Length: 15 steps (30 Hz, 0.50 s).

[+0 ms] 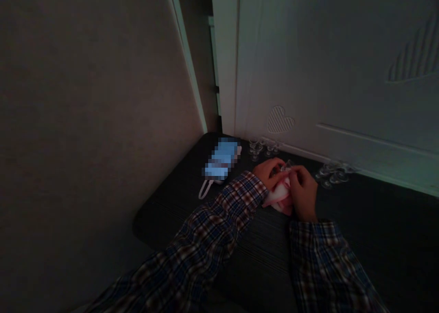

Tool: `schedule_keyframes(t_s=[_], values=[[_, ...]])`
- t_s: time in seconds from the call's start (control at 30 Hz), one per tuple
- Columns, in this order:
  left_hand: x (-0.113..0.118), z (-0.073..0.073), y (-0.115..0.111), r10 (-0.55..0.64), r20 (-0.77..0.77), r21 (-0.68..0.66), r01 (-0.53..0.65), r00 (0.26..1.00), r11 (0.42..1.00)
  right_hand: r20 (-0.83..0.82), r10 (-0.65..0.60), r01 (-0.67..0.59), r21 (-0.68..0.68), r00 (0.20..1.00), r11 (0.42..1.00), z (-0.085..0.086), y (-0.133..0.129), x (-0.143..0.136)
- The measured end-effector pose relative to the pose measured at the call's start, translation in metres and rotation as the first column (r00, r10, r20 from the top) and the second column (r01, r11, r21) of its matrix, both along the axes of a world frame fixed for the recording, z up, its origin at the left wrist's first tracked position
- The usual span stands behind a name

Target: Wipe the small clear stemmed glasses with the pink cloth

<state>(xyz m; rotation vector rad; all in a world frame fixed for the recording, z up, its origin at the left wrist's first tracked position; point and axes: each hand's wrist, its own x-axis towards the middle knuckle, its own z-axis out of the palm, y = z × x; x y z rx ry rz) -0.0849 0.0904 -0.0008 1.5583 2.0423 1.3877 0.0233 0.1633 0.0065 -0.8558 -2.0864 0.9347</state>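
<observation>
My left hand (269, 172) and my right hand (306, 193) meet over a dark table top, both closed on a soft pink-and-white cloth (280, 192). The right thumb and index finger pinch its upper edge. A small transparent piece (287, 167) shows between the fingertips of both hands; its shape is mostly hidden, and I cannot tell which hand bears it. The cloth's lower part hangs or rests just above the table, folded. Similar transparent round pieces (333, 173) lie in a cluster beside my right hand. Another group of transparent pieces (262, 147) sits behind my left hand.
A phone (221, 160) with a blurred lit screen and a looped strap (205, 188) lies left of my hands. The dark table (171, 208) meets a white panel (308, 75) with heart reliefs at the back. A pale wall (85, 98) borders the left side. The light is dim.
</observation>
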Motion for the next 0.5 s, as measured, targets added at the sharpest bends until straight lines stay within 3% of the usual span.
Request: schedule_keyframes(t_s=[0.5], values=[[0.0027, 0.0014, 0.0006, 0.019, -0.04, 0.029, -0.018, 0.999, 0.999, 0.002, 0.015, -0.015, 0.018, 1.0, 1.0, -0.002, 0.001, -0.0002]])
